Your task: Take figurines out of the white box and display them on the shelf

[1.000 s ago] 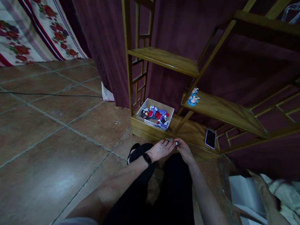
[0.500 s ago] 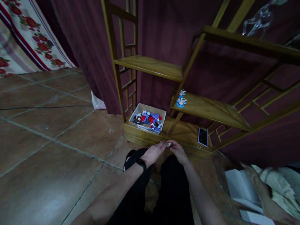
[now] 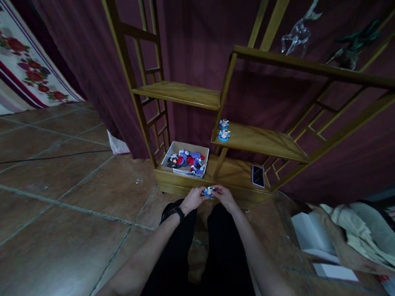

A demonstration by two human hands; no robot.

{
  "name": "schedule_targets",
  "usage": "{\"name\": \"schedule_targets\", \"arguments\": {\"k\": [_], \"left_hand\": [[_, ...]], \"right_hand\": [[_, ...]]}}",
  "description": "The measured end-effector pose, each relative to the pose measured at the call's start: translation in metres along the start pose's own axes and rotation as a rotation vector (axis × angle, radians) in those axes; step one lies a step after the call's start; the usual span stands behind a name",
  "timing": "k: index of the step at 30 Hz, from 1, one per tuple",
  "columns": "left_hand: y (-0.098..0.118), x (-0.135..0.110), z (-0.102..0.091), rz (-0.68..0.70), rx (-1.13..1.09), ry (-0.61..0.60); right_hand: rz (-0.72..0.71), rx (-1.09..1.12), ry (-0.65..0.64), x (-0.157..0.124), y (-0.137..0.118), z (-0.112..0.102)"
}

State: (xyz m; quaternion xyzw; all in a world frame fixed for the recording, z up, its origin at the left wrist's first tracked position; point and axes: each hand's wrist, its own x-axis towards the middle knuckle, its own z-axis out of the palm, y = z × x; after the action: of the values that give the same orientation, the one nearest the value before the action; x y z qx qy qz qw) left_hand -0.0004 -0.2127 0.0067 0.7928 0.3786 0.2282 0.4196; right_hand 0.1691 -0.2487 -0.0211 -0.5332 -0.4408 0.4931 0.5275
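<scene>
My left hand (image 3: 192,197) and my right hand (image 3: 223,195) meet just in front of the wooden shelf unit's bottom board (image 3: 232,172). Their fingers pinch a small blue and white figurine (image 3: 208,191) between them. A black band sits on my left wrist. Behind the hands, an open cardboard box (image 3: 185,159) on the bottom board holds several small red, blue and purple figurines. Two more blue figurines (image 3: 223,130) stand at the left end of the middle shelf (image 3: 258,141).
A phone (image 3: 257,175) lies flat on the bottom board, right of the box. A glass animal (image 3: 299,30) and a dark figure (image 3: 356,43) stand on the top shelf. White boxes (image 3: 309,237) and cloth (image 3: 359,235) lie on the floor at right. A cable (image 3: 49,157) crosses the tiles.
The view has tilted up and swung right, showing the top shelf. My hands stay joined at the shelf's foot, and the small blue figurine between them now shows more plainly.
</scene>
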Motion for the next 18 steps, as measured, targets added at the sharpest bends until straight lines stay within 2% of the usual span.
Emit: {"name": "schedule_targets", "arguments": {"k": [10,14,18], "left_hand": [[0.002,-0.001,-0.002,0.030,0.054,-0.007],[0.006,-0.005,-0.001,0.095,0.226,0.001],[0.010,-0.012,0.002,0.136,0.523,-0.005]], "right_hand": [[-0.033,-0.037,-0.005,0.001,0.003,-0.002],[-0.059,-0.040,-0.053,-0.001,0.002,-0.002],[-0.058,-0.062,-0.083,-0.003,0.002,-0.002]]}}
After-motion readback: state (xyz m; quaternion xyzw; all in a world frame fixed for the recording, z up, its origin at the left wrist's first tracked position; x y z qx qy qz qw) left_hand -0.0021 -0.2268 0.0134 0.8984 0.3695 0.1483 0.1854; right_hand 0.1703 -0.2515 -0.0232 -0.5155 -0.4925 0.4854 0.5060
